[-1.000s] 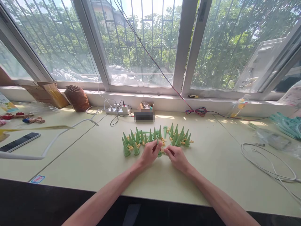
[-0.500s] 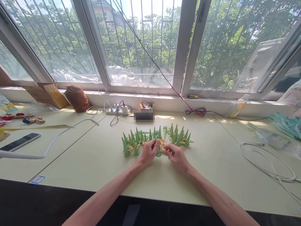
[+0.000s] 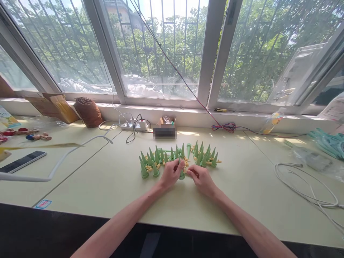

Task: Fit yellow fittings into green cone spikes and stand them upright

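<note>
Left hand (image 3: 171, 174) is pinching a green cone (image 3: 182, 175) upright over the bench (image 3: 215, 211); right hand (image 3: 201, 176), fingertips together, sits just beside it, its grip unclear, green cones (image 3: 155, 170) behind!

Sunlit worktop below barred windows

Grey-framed windows (image 3: 161, 53) span the upper frame, with dark bars and green foliage beyond. Below them runs a white sill (image 3: 193, 114); a pale green worktop (image 3: 129, 200), crossed by seams, fills the centre, sunlight patching its far edge.

2 bare forearms angle inward from the lower corners; the left hand (image 3: 171, 174) and right hand (image 3: 201, 176) face each other, just apart, wrists low, fingers curled and pinched.
</note>
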Tool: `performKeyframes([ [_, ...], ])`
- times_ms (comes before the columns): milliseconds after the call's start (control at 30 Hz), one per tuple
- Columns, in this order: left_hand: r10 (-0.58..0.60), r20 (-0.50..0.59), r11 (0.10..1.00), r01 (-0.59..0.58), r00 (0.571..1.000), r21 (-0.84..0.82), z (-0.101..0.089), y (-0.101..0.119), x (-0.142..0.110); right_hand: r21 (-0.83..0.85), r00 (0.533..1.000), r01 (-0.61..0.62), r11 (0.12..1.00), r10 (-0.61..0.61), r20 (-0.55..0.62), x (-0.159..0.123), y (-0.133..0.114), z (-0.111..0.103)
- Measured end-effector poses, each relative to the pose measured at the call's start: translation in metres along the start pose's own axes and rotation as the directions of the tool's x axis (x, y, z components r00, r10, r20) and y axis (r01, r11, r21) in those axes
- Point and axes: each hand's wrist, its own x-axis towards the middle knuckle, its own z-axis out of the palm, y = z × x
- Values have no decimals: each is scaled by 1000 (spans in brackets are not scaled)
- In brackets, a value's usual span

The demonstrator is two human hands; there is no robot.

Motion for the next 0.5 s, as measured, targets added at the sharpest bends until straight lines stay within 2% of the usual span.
performKeyframes([
  [500, 0, -1, 1000, 0, 1000, 10, 0, -1, 0, 15, 1000, 18, 1000, -18, 7, 0, -8, -4],
])
